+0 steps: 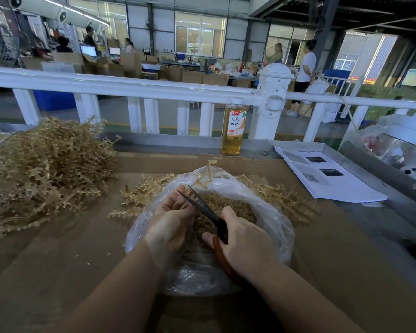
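two bare forearms reach in from the bottom edge; the left grip (171, 219) pinches a tan sprig (203, 176) over the clear bag (271, 212) on the counter (58, 260), and the right grip (243, 239) curls round the scissors (202, 205), blades slightly parted at the stem. the snipping step seems in hand; next calls for closing the blades so the bits drop into the bag. the bottle (233, 131) by the rail reads 人参枸杞; the printed sheets (322, 174) are too small to read
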`<state>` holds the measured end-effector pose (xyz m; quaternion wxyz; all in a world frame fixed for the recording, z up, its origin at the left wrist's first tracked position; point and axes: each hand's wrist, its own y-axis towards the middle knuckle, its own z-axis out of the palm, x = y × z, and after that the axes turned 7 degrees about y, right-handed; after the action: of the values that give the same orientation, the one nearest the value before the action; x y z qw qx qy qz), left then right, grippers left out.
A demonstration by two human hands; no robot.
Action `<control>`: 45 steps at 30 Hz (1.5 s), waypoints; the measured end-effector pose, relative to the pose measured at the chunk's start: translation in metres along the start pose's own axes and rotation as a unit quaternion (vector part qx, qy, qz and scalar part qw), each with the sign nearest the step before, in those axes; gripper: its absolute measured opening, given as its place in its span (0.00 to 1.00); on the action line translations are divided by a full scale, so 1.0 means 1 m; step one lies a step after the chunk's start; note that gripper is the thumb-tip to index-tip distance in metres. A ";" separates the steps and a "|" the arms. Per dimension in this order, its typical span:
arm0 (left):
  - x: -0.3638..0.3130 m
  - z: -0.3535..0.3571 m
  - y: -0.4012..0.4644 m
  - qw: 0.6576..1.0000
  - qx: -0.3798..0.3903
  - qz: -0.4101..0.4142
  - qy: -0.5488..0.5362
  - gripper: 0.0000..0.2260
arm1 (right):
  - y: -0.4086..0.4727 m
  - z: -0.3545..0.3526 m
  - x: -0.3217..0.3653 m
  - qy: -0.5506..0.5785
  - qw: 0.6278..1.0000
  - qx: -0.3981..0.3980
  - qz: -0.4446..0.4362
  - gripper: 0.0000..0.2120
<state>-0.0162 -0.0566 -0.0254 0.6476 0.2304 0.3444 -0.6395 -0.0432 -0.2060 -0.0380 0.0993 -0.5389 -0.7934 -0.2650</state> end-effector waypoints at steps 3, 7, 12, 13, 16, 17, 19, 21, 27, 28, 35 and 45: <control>0.000 -0.001 0.001 1.000 -0.001 -0.004 0.003 0.19 | 0.000 0.001 0.000 -0.005 1.000 0.000 0.001 0.18; -0.001 -0.004 0.004 1.000 -0.007 -0.024 -0.005 0.19 | -0.001 0.002 0.002 -0.005 1.000 -0.004 0.000 0.18; 0.000 -0.004 0.004 1.000 -0.006 -0.029 -0.010 0.19 | 0.000 -0.002 0.004 0.012 1.000 0.011 0.001 0.17; 0.000 -0.004 0.003 1.000 -0.006 -0.026 -0.010 0.20 | 0.000 -0.002 0.005 0.011 1.000 0.012 0.000 0.17; 0.002 -0.002 0.003 1.000 -0.008 -0.012 0.001 0.20 | 0.000 -0.003 0.005 0.011 1.000 0.018 0.004 0.17; 0.002 -0.002 0.002 1.000 -0.009 -0.006 0.010 0.20 | 0.001 -0.004 0.005 0.013 1.000 0.020 0.005 0.16; 0.003 -0.002 0.002 1.000 -0.002 0.004 0.017 0.19 | 0.002 -0.004 0.005 0.015 1.000 0.020 0.005 0.16; 0.004 -0.003 0.004 1.000 0.005 0.007 0.019 0.19 | 0.002 -0.004 0.005 0.017 1.000 0.020 0.002 0.16; 0.007 -0.006 0.007 0.999 0.013 0.021 0.024 0.17 | 0.003 -0.004 0.005 0.011 1.000 0.024 -0.009 0.15; 0.007 -0.006 0.008 0.999 0.014 0.021 0.026 0.17 | 0.003 -0.004 0.005 0.008 1.000 0.025 -0.010 0.15; 0.008 -0.006 0.010 0.999 0.004 0.017 0.036 0.19 | 0.002 -0.004 0.002 -0.018 1.000 0.021 -0.007 0.15; 0.007 -0.005 0.010 0.998 -0.053 -0.014 -0.006 0.11 | -0.005 -0.005 0.001 -0.033 0.999 -0.001 -0.026 0.17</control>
<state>-0.0076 -0.0570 -0.0353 0.6519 0.1871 0.3772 -0.6307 -0.0484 -0.2093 -0.0355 0.0659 -0.5268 -0.8095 -0.2505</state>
